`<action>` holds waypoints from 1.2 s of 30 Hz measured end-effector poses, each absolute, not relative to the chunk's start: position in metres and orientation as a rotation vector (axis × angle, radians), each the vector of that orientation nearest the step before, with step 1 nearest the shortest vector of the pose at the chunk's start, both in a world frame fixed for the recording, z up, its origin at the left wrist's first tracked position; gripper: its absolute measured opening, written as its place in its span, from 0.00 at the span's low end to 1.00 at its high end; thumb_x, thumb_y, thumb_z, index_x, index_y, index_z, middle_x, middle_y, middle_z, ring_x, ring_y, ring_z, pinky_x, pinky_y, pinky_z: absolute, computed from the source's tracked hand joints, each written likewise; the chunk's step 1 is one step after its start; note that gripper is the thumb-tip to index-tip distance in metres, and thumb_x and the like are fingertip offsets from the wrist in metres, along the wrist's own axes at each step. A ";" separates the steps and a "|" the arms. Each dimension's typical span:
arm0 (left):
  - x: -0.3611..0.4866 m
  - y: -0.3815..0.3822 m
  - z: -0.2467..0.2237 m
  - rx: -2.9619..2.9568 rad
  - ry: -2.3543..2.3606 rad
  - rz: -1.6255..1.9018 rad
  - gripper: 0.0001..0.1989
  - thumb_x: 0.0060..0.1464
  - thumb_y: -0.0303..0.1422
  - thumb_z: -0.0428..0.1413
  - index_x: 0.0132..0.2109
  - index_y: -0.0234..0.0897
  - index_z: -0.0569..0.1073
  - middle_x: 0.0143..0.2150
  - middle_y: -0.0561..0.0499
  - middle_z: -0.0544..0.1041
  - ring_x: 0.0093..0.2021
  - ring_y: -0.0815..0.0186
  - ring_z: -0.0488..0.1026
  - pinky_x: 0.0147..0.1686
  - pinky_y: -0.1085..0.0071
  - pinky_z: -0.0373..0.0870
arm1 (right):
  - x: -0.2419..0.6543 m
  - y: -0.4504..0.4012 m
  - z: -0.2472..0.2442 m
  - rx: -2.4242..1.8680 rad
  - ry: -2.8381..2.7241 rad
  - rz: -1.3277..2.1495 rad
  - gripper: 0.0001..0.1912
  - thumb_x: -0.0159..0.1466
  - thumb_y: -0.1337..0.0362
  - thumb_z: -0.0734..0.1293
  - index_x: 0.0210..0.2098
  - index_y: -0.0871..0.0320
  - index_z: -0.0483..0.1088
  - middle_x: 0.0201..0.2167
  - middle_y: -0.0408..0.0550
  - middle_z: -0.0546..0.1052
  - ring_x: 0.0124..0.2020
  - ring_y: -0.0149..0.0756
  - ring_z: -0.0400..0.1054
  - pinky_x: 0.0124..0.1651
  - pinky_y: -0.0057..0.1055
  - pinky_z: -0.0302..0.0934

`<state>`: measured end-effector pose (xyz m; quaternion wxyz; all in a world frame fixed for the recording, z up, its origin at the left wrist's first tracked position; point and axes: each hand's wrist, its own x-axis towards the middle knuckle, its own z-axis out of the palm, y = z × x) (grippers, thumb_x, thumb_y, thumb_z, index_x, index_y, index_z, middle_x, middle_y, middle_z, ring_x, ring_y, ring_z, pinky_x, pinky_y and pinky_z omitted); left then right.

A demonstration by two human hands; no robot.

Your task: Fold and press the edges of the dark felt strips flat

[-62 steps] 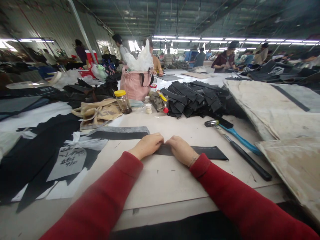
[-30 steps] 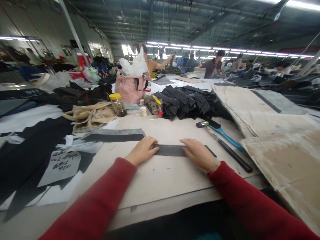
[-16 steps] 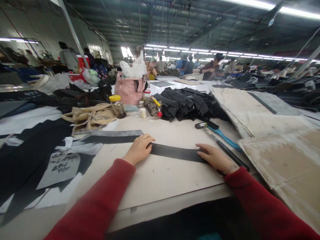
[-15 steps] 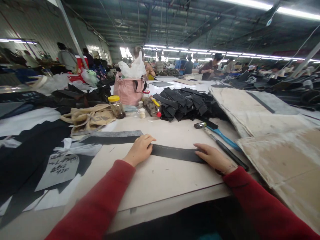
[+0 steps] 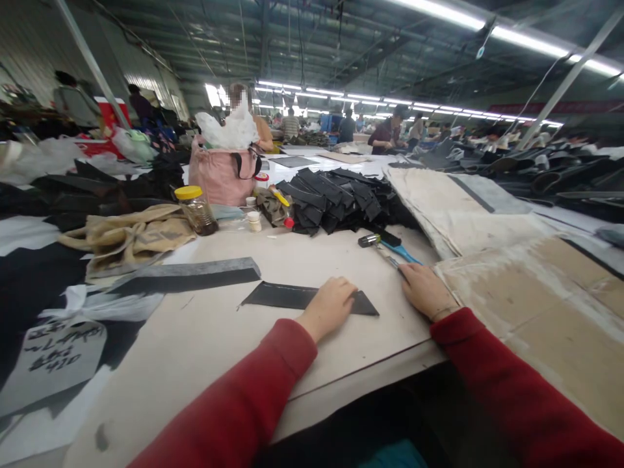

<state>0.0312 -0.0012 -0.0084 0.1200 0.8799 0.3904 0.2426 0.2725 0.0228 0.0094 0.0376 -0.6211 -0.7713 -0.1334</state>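
Note:
A dark fabric strip (image 5: 280,296) lies flat on the pale board (image 5: 219,351) in front of me. My left hand (image 5: 331,304) rests on this strip right of its middle, fingers curled together; whether they grip it is hidden. At the right, my right hand (image 5: 423,289) has its fingers around the dark handle of a thin tool (image 5: 387,257), whose far end reaches toward a small roller-like head (image 5: 369,240). A brush with a blue handle (image 5: 400,248) lies beside it. Another strip with a grey edge (image 5: 195,276) lies to the left.
Behind the board are a pile of black pieces (image 5: 336,195), a pink bag (image 5: 221,175), a yellow-lidded jar (image 5: 196,211) and a tan cloth (image 5: 141,237). Stiff pale sheets (image 5: 541,305) border the right. A written tag (image 5: 61,357) lies left. People work farther back.
My left hand has moved right along the strip. My right hand has let go of the strip's right end and taken hold of the tool's handle. The view has turned right.

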 end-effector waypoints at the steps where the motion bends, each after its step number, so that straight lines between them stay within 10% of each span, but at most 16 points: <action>1: 0.031 -0.001 -0.010 2.579 1.141 0.713 0.12 0.55 0.27 0.47 0.46 0.36 0.69 0.42 0.47 0.70 0.44 0.65 0.65 0.48 0.66 0.64 | 0.271 0.026 0.009 -1.956 -2.368 -0.405 0.18 0.58 0.72 0.55 0.47 0.68 0.65 0.40 0.62 0.71 0.42 0.45 0.64 0.46 0.38 0.56; 8: 0.030 -0.007 -0.011 2.640 1.172 0.693 0.13 0.58 0.28 0.44 0.46 0.38 0.70 0.41 0.47 0.68 0.41 0.65 0.64 0.44 0.67 0.64 | 0.259 0.027 0.018 -1.953 -2.262 0.036 0.15 0.59 0.67 0.56 0.42 0.65 0.67 0.36 0.57 0.72 0.38 0.39 0.66 0.41 0.32 0.59; 16: 0.031 -0.009 -0.008 2.630 1.250 0.670 0.07 0.57 0.29 0.47 0.40 0.37 0.68 0.40 0.48 0.67 0.41 0.64 0.64 0.44 0.66 0.64 | 0.270 -0.073 0.047 -1.875 -1.868 1.001 0.30 0.60 0.50 0.54 0.59 0.55 0.54 0.20 0.40 0.67 0.15 0.29 0.61 0.14 0.24 0.57; 23: 0.030 -0.011 -0.007 2.581 1.370 0.683 0.02 0.54 0.31 0.51 0.34 0.37 0.66 0.37 0.49 0.67 0.40 0.64 0.63 0.40 0.67 0.64 | 0.267 -0.070 0.080 -1.666 -2.223 0.372 0.26 0.61 0.54 0.56 0.57 0.52 0.59 0.52 0.47 0.68 0.53 0.44 0.62 0.53 0.38 0.59; 36: 0.031 -0.010 -0.008 2.542 1.429 0.679 0.05 0.53 0.33 0.52 0.33 0.37 0.65 0.36 0.50 0.67 0.38 0.64 0.63 0.38 0.67 0.62 | 0.290 -0.083 0.069 -1.701 -2.307 0.140 0.26 0.62 0.55 0.54 0.60 0.52 0.54 0.56 0.45 0.64 0.54 0.44 0.60 0.56 0.40 0.56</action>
